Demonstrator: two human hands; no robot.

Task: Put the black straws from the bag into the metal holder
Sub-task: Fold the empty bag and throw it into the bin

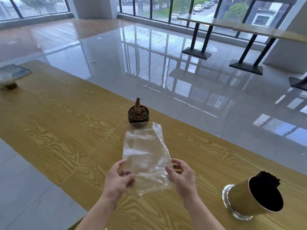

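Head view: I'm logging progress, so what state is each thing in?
plastic bag: empty, held at its near end.
left hand: grips the bag's left corner.
right hand: pinches the bag's right edge.
metal holder: standing on the table, filled.
black straws: inside the holder.
plant pot: upright, bare stem.

Both hands, left hand (119, 178) and right hand (181, 175), pinch the clear bag (146, 151); straws (269, 178) fill the holder (240, 198)

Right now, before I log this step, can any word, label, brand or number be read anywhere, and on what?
No text can be read.
Clear bag: no print shows.
Metal holder: plain side, no label shows.
Plant pot: plain.
Flat item at the table's far left: too blurred to tell.
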